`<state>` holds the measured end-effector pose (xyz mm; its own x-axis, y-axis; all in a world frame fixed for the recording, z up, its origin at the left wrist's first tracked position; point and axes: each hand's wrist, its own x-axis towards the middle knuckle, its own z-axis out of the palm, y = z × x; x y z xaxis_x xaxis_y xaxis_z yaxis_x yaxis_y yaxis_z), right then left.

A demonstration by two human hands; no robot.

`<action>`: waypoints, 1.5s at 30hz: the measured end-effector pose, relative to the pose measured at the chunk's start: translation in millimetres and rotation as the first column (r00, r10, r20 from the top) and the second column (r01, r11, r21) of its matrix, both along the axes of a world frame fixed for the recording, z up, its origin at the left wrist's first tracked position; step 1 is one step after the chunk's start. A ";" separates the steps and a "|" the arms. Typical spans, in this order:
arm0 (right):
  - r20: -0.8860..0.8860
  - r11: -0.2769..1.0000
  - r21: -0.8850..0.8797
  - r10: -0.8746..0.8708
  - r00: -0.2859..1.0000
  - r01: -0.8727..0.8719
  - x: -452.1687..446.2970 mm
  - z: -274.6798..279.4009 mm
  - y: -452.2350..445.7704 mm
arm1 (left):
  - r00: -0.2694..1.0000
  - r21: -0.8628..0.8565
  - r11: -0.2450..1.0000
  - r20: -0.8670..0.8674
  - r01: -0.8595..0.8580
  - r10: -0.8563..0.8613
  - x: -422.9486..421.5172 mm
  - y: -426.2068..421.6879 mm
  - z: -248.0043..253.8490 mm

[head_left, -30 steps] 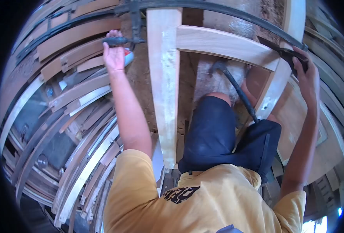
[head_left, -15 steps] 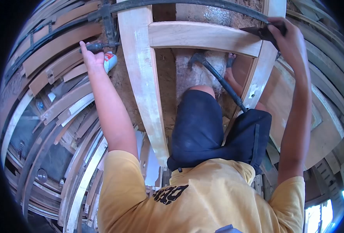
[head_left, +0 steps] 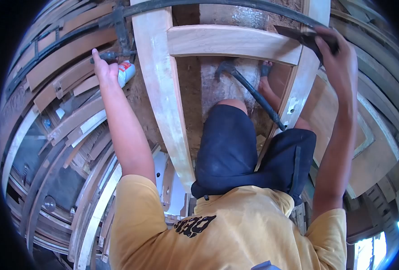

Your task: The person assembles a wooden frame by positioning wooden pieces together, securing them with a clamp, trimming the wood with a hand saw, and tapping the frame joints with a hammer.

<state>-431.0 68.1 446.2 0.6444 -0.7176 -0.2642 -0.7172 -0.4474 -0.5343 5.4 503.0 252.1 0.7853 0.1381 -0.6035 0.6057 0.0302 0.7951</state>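
A long dark bar clamp (head_left: pixel 226 3) lies across the pale wooden frame (head_left: pixel 235 40). My left hand (head_left: pixel 105 67) is wrapped round the clamp's dark screw handle (head_left: pixel 110 56), left of the frame. Beside that hand is a white bottle with a red label (head_left: pixel 126 73). My right hand (head_left: pixel 336 51) holds a dark pointed tool (head_left: pixel 300 37), whose tip reaches over the frame's crosspiece near the right side piece. Its exact kind is unclear. Inside the frame a hammer (head_left: pixel 253 92) leans with its head up and its handle end near my knee.
Stacked wooden strips and boards (head_left: pixel 69 58) fill the left side. Curved-looking planks (head_left: pixel 375 58) and a wooden panel (head_left: pixel 339 130) lie on the right. Below the frame is a pale block (head_left: pixel 213 85). My legs in dark shorts (head_left: pixel 226 139) are within the frame.
The view has shifted, so the frame sits further left. My left hand has changed from an open palm under the handle to closed fingers. My right hand still holds the dark tool.
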 end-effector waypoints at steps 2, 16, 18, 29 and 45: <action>0.039 1.000 -0.015 -0.011 0.999 0.012 -32.2 5.6 17.8 | 1.000 0.027 1.000 0.021 -0.010 0.009 -3.6 -2.6 2.3; 0.199 0.995 -0.052 0.100 0.975 -0.091 -61.0 -6.8 12.8 | 0.984 0.178 0.979 0.167 -0.096 0.066 1.3 -0.9 -1.0; 0.108 0.993 0.081 -0.099 0.989 0.090 -16.8 -3.1 9.4 | 0.985 0.187 0.978 0.164 -0.087 0.056 -8.5 -11.9 7.5; 0.045 0.995 0.091 -0.047 0.998 0.043 -25.6 -0.9 -3.2 | 0.988 0.164 0.983 0.144 -0.079 0.055 -9.4 -9.7 10.3; -0.106 0.992 0.059 0.120 0.987 -0.114 31.2 12.0 -14.6 | 0.992 0.160 0.982 0.095 -0.098 0.083 -1.5 -13.1 -2.6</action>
<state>-399.8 53.4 458.3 0.6881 -0.6225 -0.3728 -0.7171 -0.5050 -0.4804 3.9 489.9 249.5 0.8140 0.3025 -0.4959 0.5339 -0.0534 0.8438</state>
